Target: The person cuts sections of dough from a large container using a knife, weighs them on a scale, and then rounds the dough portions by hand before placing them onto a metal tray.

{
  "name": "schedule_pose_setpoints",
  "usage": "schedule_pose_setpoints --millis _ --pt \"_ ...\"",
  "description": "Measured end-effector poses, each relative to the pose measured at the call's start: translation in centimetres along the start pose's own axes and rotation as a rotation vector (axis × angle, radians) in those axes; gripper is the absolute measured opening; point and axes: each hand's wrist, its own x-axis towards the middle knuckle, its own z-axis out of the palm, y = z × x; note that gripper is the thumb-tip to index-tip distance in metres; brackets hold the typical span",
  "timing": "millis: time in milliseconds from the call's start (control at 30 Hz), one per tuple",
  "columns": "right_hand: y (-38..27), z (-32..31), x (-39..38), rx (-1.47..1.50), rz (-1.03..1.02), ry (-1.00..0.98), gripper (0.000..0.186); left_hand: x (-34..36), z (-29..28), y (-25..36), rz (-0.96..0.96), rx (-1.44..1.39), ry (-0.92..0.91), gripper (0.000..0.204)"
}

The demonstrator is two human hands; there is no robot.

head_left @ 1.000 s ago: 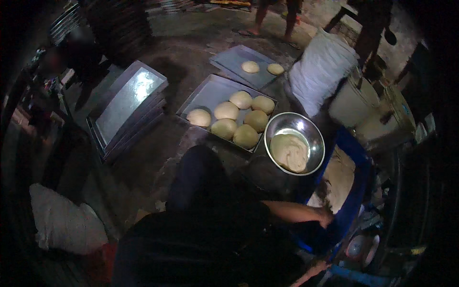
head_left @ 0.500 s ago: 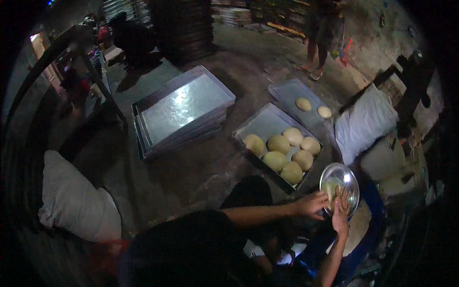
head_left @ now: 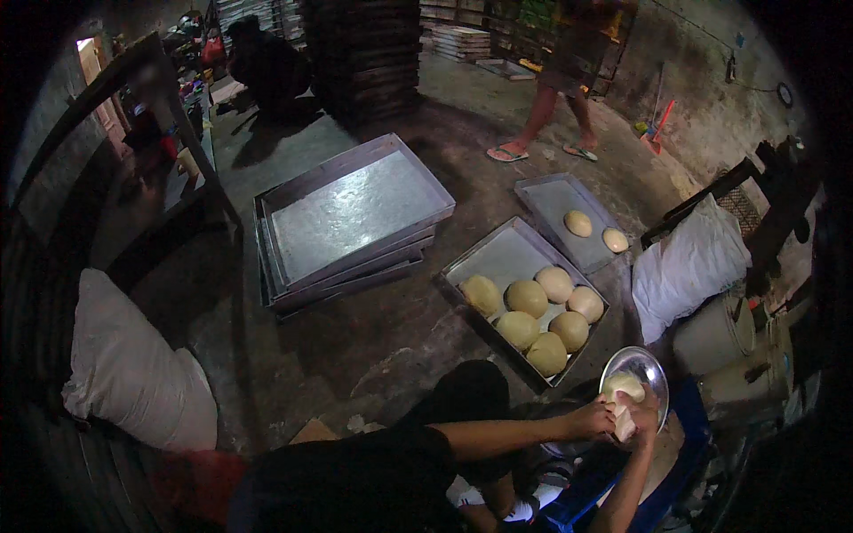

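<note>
The person's bare left forearm [head_left: 511,435] leaves a dark sleeve [head_left: 391,466] and stretches rightward, nearly level, to the left hand [head_left: 597,419], its fingers curled inward. The bare right forearm [head_left: 629,484] slants up from the near edge at right to the right hand [head_left: 643,419], fingers bent toward the left. The hands face each other closely. A dark-clothed knee [head_left: 466,391] stands bent, left of both hands.

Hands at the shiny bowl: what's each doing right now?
Left hand: fingers curled against dough; exact grip unclear.
Right hand: holding dough.
</note>
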Motion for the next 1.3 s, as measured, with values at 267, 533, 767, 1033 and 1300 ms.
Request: schedule_pose_setpoints --millis 267,533,767,1033,1300 --pt "0.4 -3.6 -2.2 1.000 0.213 -0.106 0.050 1.2 -0.6 -0.7 0.034 -0.042 -0.096 0.014" --pt "-8.0 -6.4 -15.0 1.039 -0.024 0.480 0.057 2.5 -5.7 2.7 -0.229 0.008 -0.361 0.050" --pt "-3.3 0.5 -28.1 0.645 -0.046 0.515 0.068 1.3 -1.3 19.7 -0.737 -0.987 -0.050 0.081" --pt "-1.0 8.7 -33.1 0.585 0.122 0.172 0.071 -7.1 -5.9 21.5 -1.353 -1.773 -0.301 0.052" --pt "0.6 11.5 -31.3 0.373 -0.167 0.492 0.074 -5.9 -11.3 18.1 -1.613 -2.108 -0.105 0.055"
